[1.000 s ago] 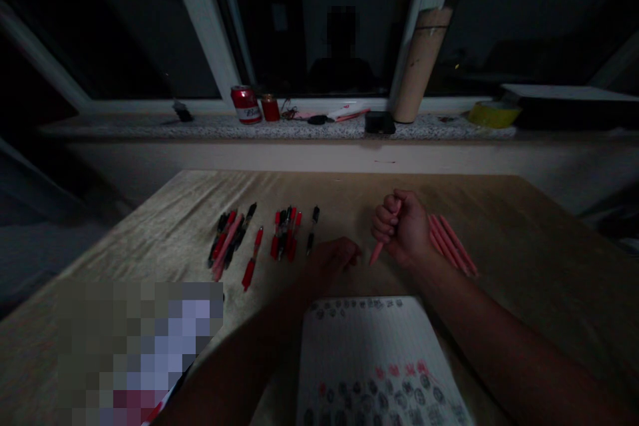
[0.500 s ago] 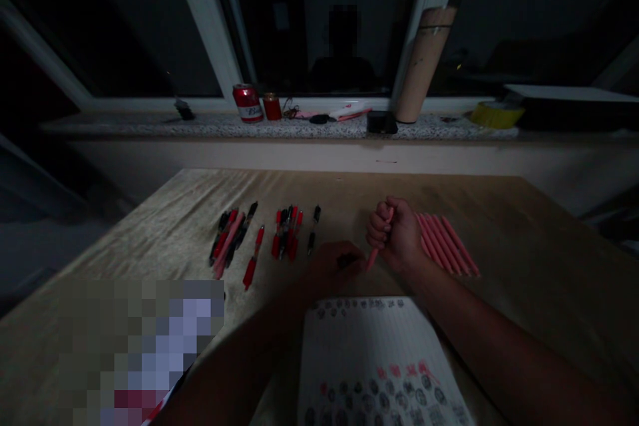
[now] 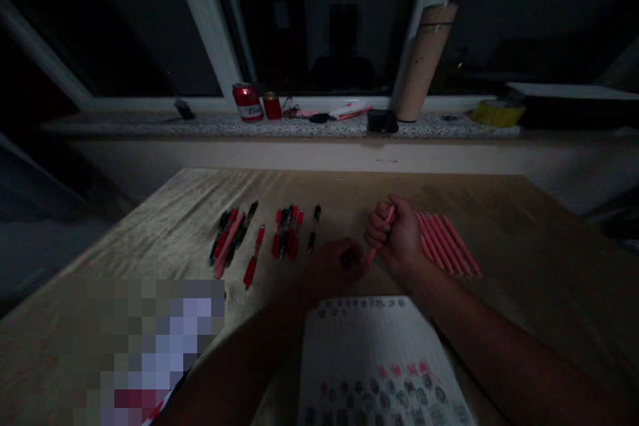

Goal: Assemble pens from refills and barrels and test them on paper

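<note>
My right hand [image 3: 392, 233] is closed in a fist around a slim pink pen [image 3: 372, 254], held slanted with its lower end pointing down and left. The fingers of my left hand [image 3: 344, 259] are curled together at that lower end and seem to pinch it; the fingertips are dark. Right beside my right hand lies a row of several similar pink pens [image 3: 449, 245], partly behind the wrist. Below both hands is a lined notebook page [image 3: 364, 339] with rows of black and red marks.
Left on the table [image 3: 339, 190] are a mixed bunch of pens [image 3: 227, 243], a single red pen [image 3: 253, 256], a red-and-black pen group [image 3: 287, 233] and a black pen [image 3: 314, 229]. The windowsill holds a red can [image 3: 247, 103], a tall cardboard tube [image 3: 426, 63] and yellow tape [image 3: 496, 114].
My left hand has moved right to the lower end of the pink pen. My right hand shifted slightly left, uncovering more of the pink pen row.
</note>
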Available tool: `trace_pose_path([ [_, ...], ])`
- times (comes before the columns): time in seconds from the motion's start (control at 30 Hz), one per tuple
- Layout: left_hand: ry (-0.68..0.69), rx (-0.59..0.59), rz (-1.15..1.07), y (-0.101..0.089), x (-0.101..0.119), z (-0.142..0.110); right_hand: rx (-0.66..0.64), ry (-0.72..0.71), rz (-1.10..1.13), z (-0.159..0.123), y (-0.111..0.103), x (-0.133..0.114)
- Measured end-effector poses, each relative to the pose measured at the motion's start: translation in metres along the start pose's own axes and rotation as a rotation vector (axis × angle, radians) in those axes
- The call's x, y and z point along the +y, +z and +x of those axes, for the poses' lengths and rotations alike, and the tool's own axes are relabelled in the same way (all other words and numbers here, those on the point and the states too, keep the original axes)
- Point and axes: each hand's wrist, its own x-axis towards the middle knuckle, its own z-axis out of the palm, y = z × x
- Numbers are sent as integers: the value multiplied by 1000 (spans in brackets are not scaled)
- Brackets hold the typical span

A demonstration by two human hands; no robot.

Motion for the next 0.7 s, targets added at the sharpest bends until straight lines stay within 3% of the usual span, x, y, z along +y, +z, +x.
trace_pose_path([
  [0.23, 72, -35, 57, -3, -2, 1, -22, -135, -169, -1, 5, 6],
  [0.33, 68, 13, 75, -4, -5, 1, -24, -230, -540, -2, 0, 10],
  [0.43, 53, 43, 80, -5, -5, 2, -129, -291, -989, -4, -10, 11],
  [0.5, 41, 50, 84, -6, -4, 2, -200, -350, -1168, -8, -15, 8],
  [0.57, 36, 61, 86, -8, -2, 1, -206, -376, -1219, -14, -18, 2],
  [0.7, 64, 82, 142, -13, 0, 0, -113, -323, -1094, -29, -20, -9],
])
